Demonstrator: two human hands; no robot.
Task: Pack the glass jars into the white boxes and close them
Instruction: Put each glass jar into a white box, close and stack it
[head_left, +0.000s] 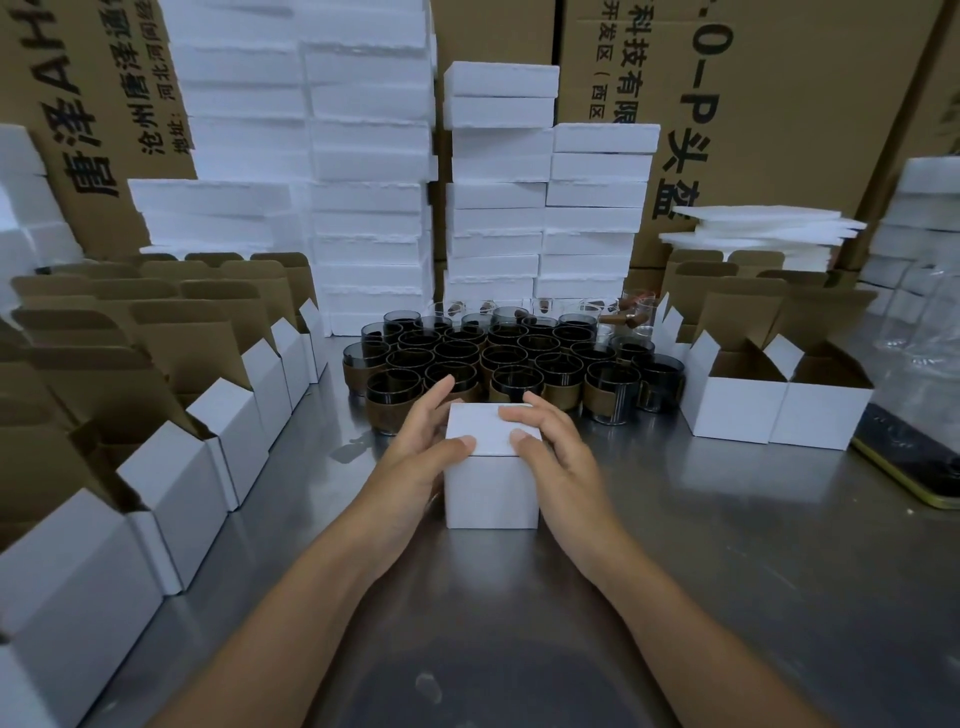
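Note:
A small white box (491, 488) stands shut on the steel table (727, 545) in front of me. My left hand (421, 447) holds its left side, thumb pressed on the lid's front edge and fingers along the far corner. My right hand (556, 441) holds the right side, thumb and fingers lying on the lid. Behind the box stand several dark glass jars (509, 358) with brown sleeves, tightly grouped.
Open white boxes (171, 467) with raised brown flaps line the left side. Two more open boxes (774, 400) stand at the right. White foam stacks (493, 208) and brown cartons (779, 104) wall the back. A phone-like flat object (914, 467) lies at the right edge.

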